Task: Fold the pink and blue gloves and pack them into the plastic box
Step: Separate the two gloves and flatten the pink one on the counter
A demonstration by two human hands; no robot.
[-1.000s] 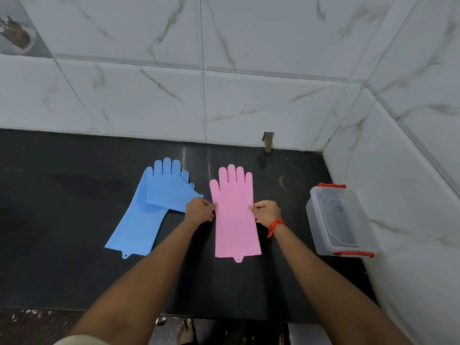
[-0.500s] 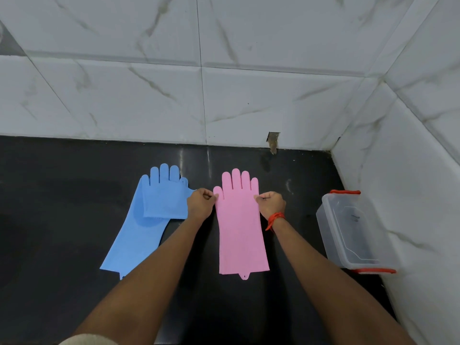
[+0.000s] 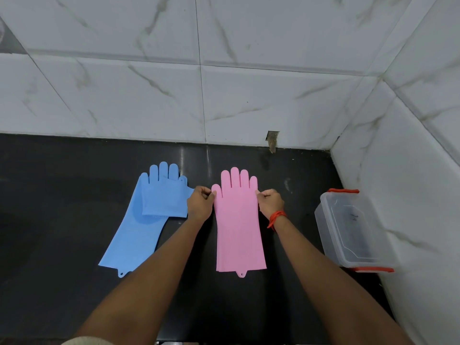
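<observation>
Head view:
- pink glove (image 3: 239,227) lies flat on the black counter (image 3: 62,195), fingers toward the back wall, cuff with its small tab toward the person, unfolded
- left hand (image 3: 199,205) curled, pinching the pink glove's left edge at the thumb
- right hand (image 3: 270,204) curled, pinching the right edge just under the little finger; red thread (image 3: 276,217) round that wrist
- cannot tell if the pink is one glove or two stacked
- blue glove (image 3: 134,235) just left of the left hand, flat, angled, cuff pointing down-left, apart from the pink
- a folded blue piece (image 3: 164,197) lies over the blue glove's palm and finger area; its right edge is touching or just beside the left hand
- plastic box (image 3: 323,227) clear, lid off, well right of the pink glove, close against the side wall, red clips at the far end (image 3: 344,190) and near end (image 3: 373,269)
- neither glove is in the box
- white marbled tile wall (image 3: 249,95) behind and at right
</observation>
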